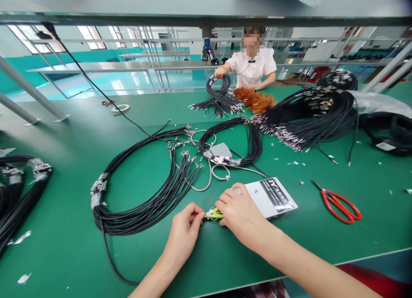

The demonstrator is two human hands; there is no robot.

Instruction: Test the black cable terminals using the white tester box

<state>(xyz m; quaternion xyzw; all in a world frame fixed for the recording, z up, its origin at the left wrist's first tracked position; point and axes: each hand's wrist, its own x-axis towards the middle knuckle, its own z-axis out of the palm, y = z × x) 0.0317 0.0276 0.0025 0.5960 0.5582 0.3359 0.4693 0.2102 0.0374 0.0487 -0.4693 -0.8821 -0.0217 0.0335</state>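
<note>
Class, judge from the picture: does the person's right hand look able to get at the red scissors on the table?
Probably yes: the red scissors lie in the open on the table, nothing between them and the right hand, though it is busy with a small yellow-green tool.

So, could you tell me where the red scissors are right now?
The red scissors lie on the green table, right of the white card and the right hand.

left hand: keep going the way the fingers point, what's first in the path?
The left hand points right, toward the small yellow-green tool at its fingers, already touching or nearly so. Just past that is the right hand, which grips the same tool. Depth is hard to judge from this view.
</note>
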